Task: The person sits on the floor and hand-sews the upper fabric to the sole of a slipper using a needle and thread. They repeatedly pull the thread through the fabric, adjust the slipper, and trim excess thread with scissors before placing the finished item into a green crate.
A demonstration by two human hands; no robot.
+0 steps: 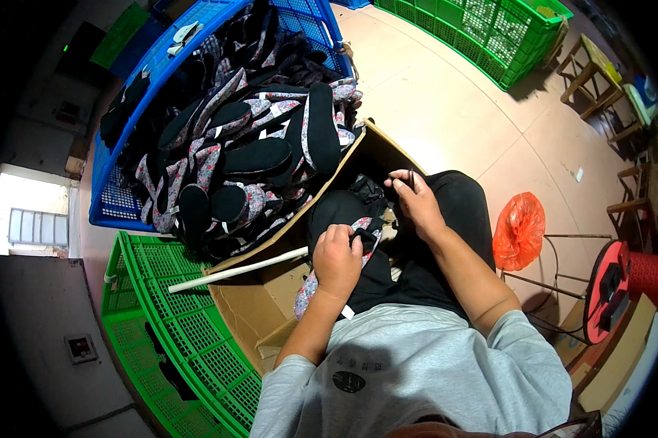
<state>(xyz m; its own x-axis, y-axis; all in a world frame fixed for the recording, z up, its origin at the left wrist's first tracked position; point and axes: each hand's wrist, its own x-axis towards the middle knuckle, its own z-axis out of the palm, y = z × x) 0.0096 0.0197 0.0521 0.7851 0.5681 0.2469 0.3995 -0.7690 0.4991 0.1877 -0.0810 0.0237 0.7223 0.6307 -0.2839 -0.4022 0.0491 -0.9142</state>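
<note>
Our left hand (337, 257) is clenched on the floral shoe upper (308, 286), its length running toward us; our right hand (415, 201) pinches a thin tool (410, 177) just beyond.

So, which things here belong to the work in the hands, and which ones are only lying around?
In use:
- floral shoe piece on the lap, gripped by the left hand
- small dark tool, pinched by the right hand
- pile of floral shoe pieces
- cardboard box

Lying about:
- orange plastic bag
- green crate
- wooden stools
</note>
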